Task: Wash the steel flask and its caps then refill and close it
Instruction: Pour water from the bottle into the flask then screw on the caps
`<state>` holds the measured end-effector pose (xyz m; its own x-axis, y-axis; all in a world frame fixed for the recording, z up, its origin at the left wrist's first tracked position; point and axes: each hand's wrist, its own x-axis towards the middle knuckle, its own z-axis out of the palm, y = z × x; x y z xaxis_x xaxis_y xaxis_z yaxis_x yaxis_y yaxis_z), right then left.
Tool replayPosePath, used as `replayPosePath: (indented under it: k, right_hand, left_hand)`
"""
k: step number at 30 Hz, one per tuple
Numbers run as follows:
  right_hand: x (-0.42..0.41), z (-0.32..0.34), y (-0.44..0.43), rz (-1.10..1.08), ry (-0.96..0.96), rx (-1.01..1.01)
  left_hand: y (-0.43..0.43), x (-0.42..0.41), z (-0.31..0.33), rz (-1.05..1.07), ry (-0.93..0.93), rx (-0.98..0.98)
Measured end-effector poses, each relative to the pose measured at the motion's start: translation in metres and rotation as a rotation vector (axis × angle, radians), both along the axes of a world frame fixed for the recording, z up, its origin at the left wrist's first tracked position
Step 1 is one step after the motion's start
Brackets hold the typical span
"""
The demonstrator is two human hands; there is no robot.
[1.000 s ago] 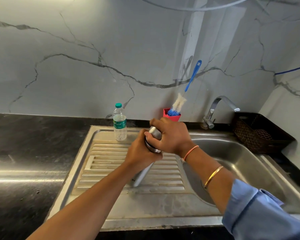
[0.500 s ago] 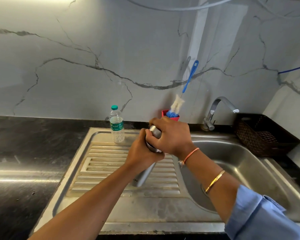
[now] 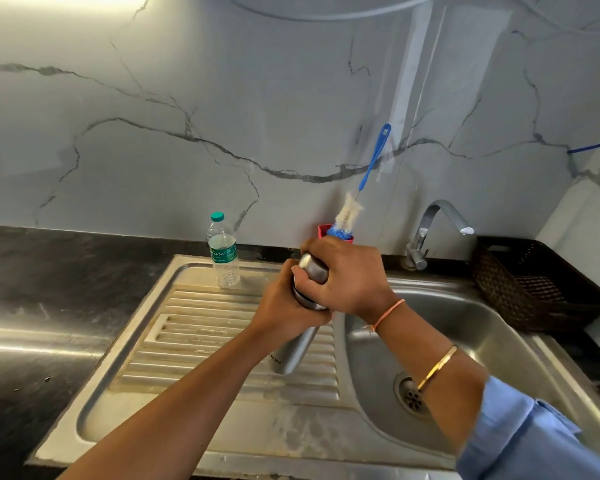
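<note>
Both hands are on the steel flask (image 3: pixel 293 351), which is held tilted above the ribbed drainboard (image 3: pixel 194 344), its base low and its top raised. Left hand (image 3: pixel 288 306): fingers closed around the upper body of the flask, just under the cap. Right hand (image 3: pixel 347 278): fingers wrapped tight over the steel cap (image 3: pixel 310 268) at the flask's top (whether the cap is seated or loosened cannot be told). The two sets of fingers touch one another at the neck.

Beyond the left fingers, a clear water bottle (image 3: pixel 223 252) with a green cap stands upright at the back of the drainboard. Just beyond the right fingers, a red cup (image 3: pixel 323 231) holds a blue-handled bottle brush (image 3: pixel 364 181), which leans against the marble wall. Right of the right fingers lies the sink basin (image 3: pixel 465 327), with the tap (image 3: pixel 433 230) behind it and a dark woven basket (image 3: pixel 520 285) further right on the black counter (image 3: pixel 49 289). A blue sleeve (image 3: pixel 527 438) covers the right forearm.
</note>
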<state>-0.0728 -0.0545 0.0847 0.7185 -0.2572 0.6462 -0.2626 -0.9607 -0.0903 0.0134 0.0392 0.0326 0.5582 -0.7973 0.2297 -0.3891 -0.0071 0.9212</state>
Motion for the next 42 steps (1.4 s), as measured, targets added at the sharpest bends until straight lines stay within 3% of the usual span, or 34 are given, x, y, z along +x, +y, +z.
replayPosePath:
  k: [3, 7, 9, 11, 14, 19, 24, 42]
  right_hand:
    - [-0.004, -0.002, -0.007, 0.009, 0.098, 0.151]
    - [-0.007, -0.014, -0.022, 0.299, 0.101, 0.823]
    - [-0.009, -0.028, -0.028, 0.352, 0.094, 1.007]
    - [-0.008, -0.047, -0.032, 0.351, 0.218, 1.098]
    - [0.006, -0.074, -0.024, 0.336, 0.4, 1.054]
    - [0.042, -0.093, -0.008, 0.207, 0.143, 1.055]
    - [0.066, -0.098, -0.013, 0.049, 0.084, 0.98]
    - [0.108, -0.117, -0.016, -0.074, 0.074, 1.0]
  left_hand:
    - [-0.006, -0.005, -0.008, 0.058, 0.043, -0.002]
    - [-0.009, -0.002, -0.015, 0.179, 0.223, -0.072]
    - [-0.007, 0.006, -0.015, 0.221, 0.325, -0.125]
    - [-0.003, 0.015, -0.013, 0.226, 0.405, -0.155]
    - [-0.002, 0.029, -0.01, 0.181, 0.402, -0.113]
    - [-0.01, 0.049, 0.0, 0.075, 0.291, 0.035]
    - [-0.011, 0.083, 0.007, -0.105, 0.326, 0.17]
    - [-0.021, 0.132, -0.03, -0.047, 0.272, 0.177]
